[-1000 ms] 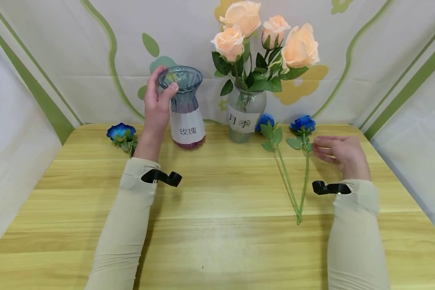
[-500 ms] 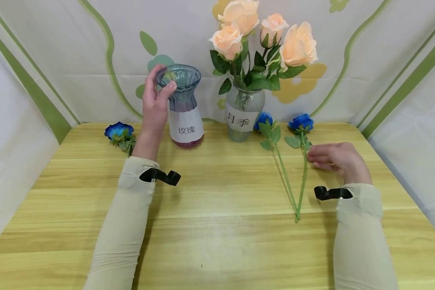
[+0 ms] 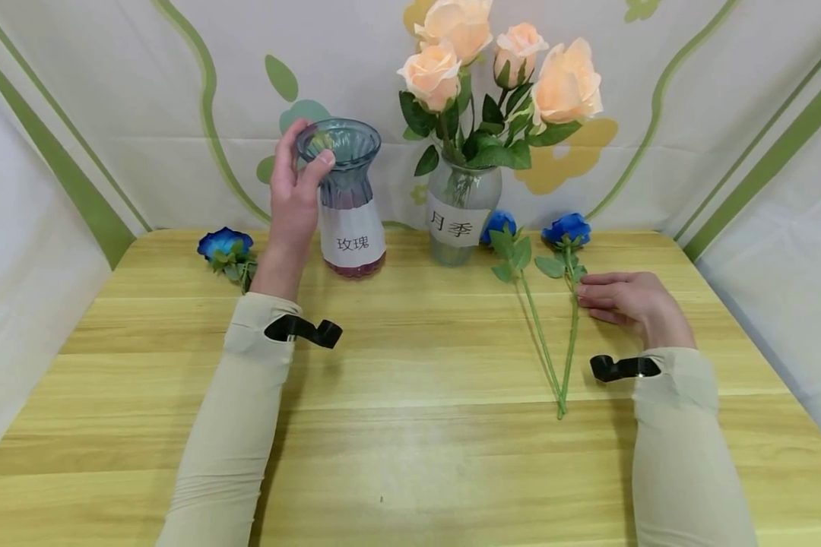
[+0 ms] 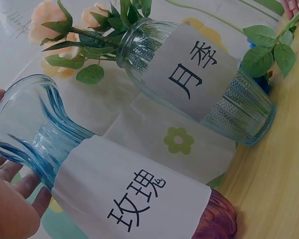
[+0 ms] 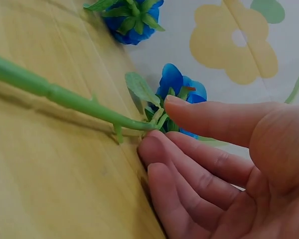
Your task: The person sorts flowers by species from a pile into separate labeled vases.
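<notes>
Just left of the left wrist lay a blue flower (image 3: 225, 243), its lower stem hidden by the forearm. The left hand (image 3: 296, 201) held the blue-and-purple vase (image 3: 347, 188) by its flared rim, thumb and fingers curled round it; a light grip seemed enough there, provided the base stayed flat on the table (image 3: 410, 456). Below those fingers, the vase's white label (image 3: 353, 238) read 玫瑰 in black characters. Between the hands stood a clear vase (image 3: 451, 257) of peach flowers (image 3: 566, 83); its label (image 3: 458, 223) read 月季. No brand showed on either.

Nearer the right hand lay a second blue flower (image 3: 501, 226), then a third blue flower (image 3: 565, 228), whose green stem (image 3: 572, 334) ran between the right hand's (image 3: 629, 304) thumb and fingers. These were fairly straight, a narrow gap between; whether the tips bore on the stem, I could not tell. A sound pinch, I judged, wanted thumb and fingertips squarely opposed below the leaves, clear of the small spurs. The two stems met at their near ends, so lifting straight up looked least likely to drag the neighbour.
</notes>
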`<act>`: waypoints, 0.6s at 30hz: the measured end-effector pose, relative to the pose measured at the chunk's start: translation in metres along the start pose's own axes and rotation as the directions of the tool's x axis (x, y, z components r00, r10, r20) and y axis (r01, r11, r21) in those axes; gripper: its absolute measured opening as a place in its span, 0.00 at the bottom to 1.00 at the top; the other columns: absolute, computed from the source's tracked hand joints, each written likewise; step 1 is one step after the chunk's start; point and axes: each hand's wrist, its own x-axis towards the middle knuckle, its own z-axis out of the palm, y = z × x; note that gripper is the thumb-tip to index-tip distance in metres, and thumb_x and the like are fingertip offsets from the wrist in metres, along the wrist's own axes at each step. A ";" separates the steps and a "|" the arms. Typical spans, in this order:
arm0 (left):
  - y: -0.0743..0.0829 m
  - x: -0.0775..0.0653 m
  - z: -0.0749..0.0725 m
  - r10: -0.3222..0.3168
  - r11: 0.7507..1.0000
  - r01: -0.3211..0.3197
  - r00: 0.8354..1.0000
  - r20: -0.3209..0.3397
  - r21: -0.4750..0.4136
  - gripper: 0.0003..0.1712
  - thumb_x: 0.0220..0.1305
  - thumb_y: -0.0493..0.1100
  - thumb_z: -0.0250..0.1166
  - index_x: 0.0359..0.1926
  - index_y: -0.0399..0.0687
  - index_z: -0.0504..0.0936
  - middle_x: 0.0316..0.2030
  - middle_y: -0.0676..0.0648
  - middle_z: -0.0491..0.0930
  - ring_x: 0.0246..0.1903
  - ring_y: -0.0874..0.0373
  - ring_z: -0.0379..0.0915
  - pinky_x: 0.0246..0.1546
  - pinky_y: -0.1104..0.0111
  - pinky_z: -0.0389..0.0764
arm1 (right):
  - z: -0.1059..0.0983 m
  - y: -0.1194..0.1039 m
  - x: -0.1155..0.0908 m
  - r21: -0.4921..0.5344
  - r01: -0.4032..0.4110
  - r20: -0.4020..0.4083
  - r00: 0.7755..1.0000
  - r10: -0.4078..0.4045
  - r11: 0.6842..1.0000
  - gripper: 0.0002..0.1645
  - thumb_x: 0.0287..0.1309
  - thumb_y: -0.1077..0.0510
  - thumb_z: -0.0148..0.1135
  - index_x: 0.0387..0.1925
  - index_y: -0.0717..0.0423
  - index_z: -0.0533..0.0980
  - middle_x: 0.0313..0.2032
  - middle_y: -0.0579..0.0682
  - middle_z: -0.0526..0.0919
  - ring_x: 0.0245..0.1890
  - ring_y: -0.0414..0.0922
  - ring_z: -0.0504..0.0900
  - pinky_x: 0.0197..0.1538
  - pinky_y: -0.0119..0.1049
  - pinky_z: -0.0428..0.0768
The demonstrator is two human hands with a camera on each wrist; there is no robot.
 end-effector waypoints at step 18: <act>-0.001 0.001 -0.001 -0.010 1.000 0.010 1.000 -0.005 0.005 0.41 0.72 0.45 0.61 0.82 0.50 0.59 0.81 0.51 0.61 0.77 0.59 0.59 0.77 0.68 0.62 | 0.009 0.002 0.004 -0.182 -0.011 -0.085 0.996 -0.004 0.983 0.45 0.67 0.52 0.73 0.79 0.58 0.65 0.32 0.24 0.87 0.38 0.26 0.87 0.48 0.27 0.88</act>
